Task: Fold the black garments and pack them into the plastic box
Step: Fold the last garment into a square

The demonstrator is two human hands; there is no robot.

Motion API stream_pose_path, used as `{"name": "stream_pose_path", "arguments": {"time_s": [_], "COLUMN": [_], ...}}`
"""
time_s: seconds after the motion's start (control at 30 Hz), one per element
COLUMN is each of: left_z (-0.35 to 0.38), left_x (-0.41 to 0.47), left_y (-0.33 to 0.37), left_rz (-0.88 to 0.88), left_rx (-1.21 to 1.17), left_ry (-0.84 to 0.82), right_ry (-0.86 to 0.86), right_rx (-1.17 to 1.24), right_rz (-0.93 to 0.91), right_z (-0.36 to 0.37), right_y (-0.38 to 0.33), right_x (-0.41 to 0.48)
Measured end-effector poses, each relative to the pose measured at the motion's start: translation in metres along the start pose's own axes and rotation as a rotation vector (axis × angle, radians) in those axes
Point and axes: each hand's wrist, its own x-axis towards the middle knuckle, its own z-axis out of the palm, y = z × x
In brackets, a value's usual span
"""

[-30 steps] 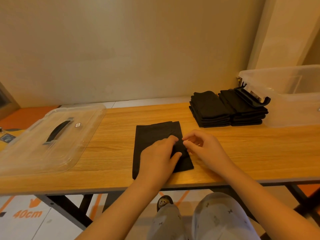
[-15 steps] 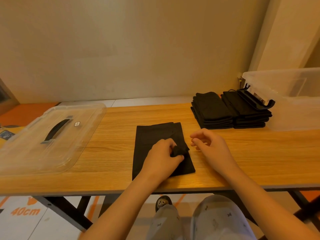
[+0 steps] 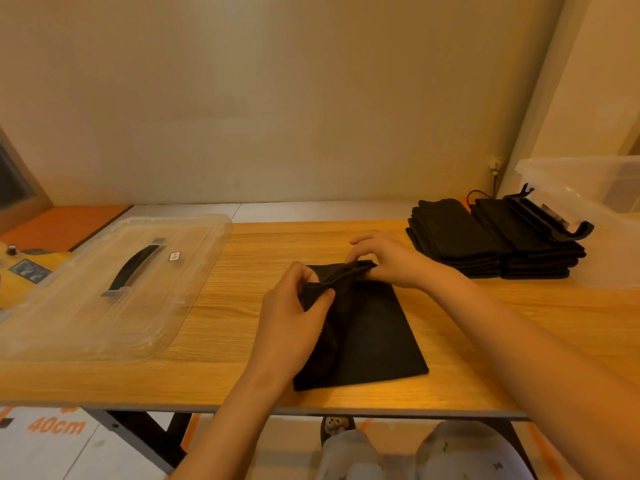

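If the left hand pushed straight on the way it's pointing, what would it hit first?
Probably the right hand: both hands grip the black garment at its raised far edge, and its fingers lie just ahead-right of the left hand. Missing them, only bare table follows before the wall; depth is unclear.

One head-worn wide-angle view, from above the counter's (image 3: 221,375) near edge, pitched forward and down toward the wall (image 3: 277,98) filling the upper frame. Close range: left hand (image 3: 291,320), right hand (image 3: 391,258) mid-frame at arm's reach; knees (image 3: 349,455) at bottom edge.
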Motion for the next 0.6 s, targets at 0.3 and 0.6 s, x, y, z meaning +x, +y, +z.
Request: {"name": "stream_pose_path", "arguments": {"time_s": [0.3, 0.6], "left_z": [-0.066, -0.098], "left_x": [-0.014, -0.040], "left_y": [-0.040, -0.063], "left_rz": [-0.282, -0.523], "left_rx": [-0.115, 0.116], "left_ry": [0.335, 0.467], "right_ry": [0.000, -0.234], "right_rx": [0.131, 0.192], "right_rz": [-0.227, -0.301], "right_z": [0.010, 0.065], "right_y": [-0.074, -0.122], "right_x": [0.097, 0.139]}}
